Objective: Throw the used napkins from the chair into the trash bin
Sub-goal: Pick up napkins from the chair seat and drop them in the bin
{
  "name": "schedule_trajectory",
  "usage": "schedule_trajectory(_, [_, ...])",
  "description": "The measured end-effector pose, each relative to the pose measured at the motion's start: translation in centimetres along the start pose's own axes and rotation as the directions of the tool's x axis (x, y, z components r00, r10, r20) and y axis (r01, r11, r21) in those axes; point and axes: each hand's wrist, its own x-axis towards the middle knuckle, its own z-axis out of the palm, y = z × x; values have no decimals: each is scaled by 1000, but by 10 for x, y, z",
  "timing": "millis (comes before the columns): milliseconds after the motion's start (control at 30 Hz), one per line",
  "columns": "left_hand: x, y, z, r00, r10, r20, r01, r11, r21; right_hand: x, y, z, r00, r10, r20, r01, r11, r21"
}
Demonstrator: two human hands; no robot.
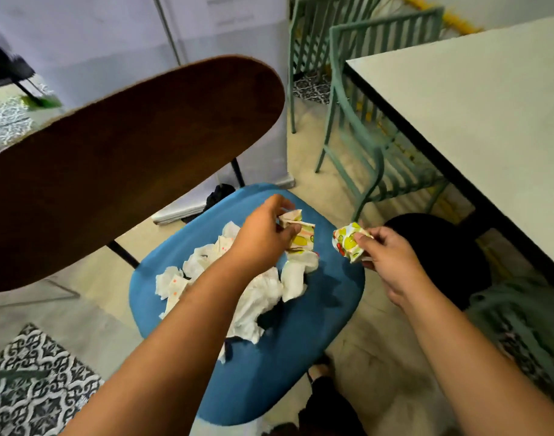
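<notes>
Napkin-holding left hand point(263, 237) and right hand point(392, 262) over blue chair's point(300, 350) right edge

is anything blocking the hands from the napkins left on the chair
Nothing visible does. The loose napkins lie uncovered on the blue seat, directly under the left hand; each hand already holds a napkin, the right hand beside the seat.

Left forearm point(187, 309) covers part of napkin pile point(260, 297); table point(476, 121) cropped right.

Blue chair seat point(300, 357) bears crumpled, seemingly used napkins point(256, 294).
</notes>
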Motion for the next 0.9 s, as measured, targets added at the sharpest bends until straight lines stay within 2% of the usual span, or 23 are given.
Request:
schedule_trajectory(200, [-43, 12, 25, 990, 77, 118, -76, 997, -12, -81, 37, -27, 985, 32, -171, -19, 997, 77])
schedule_trajectory(367, [-78, 33, 82, 964, 95, 247, -100, 995, 9, -153, 78, -70, 944, 105, -313, -45, 980, 195])
schedule_trajectory(467, [-100, 51, 125, 926, 126, 355, -146, 989, 29, -195, 110, -109, 891, 180, -416, -88, 969, 231])
schedule_trajectory(633, [-140, 87, 198, 833, 215, 510, -241, 970, -15, -260, 153, -171, 762, 288, -579, -103, 938, 331])
schedule_trajectory(833, [-180, 119, 281, 745, 225, 629, -281, 960, -11, -317, 197, -228, 633, 379, -675, -55, 892, 449])
schedule_trajectory(900, [-192, 128, 307, 737, 217, 641, -274, 962, -11, -331, 213, -247, 605, 397, -690, -45, 882, 468])
